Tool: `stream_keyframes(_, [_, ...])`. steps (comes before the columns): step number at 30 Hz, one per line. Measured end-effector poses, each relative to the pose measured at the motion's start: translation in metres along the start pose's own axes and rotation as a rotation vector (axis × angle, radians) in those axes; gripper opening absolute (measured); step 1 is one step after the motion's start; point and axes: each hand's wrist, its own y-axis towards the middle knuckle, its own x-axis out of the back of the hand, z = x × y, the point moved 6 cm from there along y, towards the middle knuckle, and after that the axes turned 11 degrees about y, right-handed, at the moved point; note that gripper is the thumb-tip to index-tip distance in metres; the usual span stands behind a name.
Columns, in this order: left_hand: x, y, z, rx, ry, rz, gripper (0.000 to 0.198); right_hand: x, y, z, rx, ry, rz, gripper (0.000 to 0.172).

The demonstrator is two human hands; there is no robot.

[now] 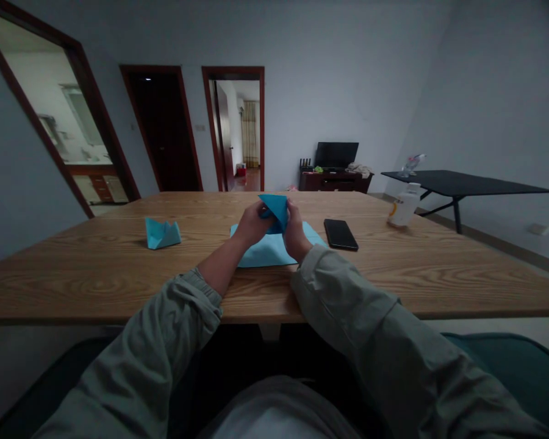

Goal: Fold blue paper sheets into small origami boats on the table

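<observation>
No readable text, bottle label (404, 208) blurred

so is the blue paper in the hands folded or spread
Folded: the blue paper held by the left hand and right hand forms angled flaps.

The folded blue paper (274, 210) is partly hidden between the left grip (252, 224) and right grip (297, 235); the flat blue sheet (260, 250) below is partly covered, and the small objects (318, 169) on the far cabinet (336, 183) cannot be made out.
</observation>
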Motion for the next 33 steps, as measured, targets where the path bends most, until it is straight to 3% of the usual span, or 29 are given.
stream_keyframes(6, [-0.001,-0.001,-0.002,-0.029,0.073,0.023,0.033,-0.001,-0.004,0.004,0.02,0.106,-0.012,0.063])
stream_keyframes(13, [-0.007,-0.005,-0.004,-0.064,0.207,0.065,0.032,0.007,-0.001,0.006,0.023,0.278,-0.125,0.053])
stream_keyframes(19, [-0.002,-0.003,0.0,0.02,0.02,0.08,0.03,0.007,0.0,0.007,-0.002,0.271,-0.035,0.057])
stream_keyframes(24, [0.015,-0.006,0.014,0.247,-0.392,0.235,0.042,0.031,0.004,0.005,-0.08,0.163,-0.092,0.058])
stream_keyframes(26, [0.026,-0.008,0.017,0.306,-0.437,0.259,0.039,0.04,0.006,0.007,-0.102,0.123,-0.121,0.058])
stream_keyframes(30, [0.058,-0.004,0.023,0.326,-0.197,0.224,0.043,0.045,0.008,0.007,-0.149,-0.019,-0.128,0.059])
stream_keyframes(33, [0.091,0.004,0.039,0.303,0.241,0.193,0.051,0.043,0.007,0.005,-0.177,-0.126,-0.125,0.059])
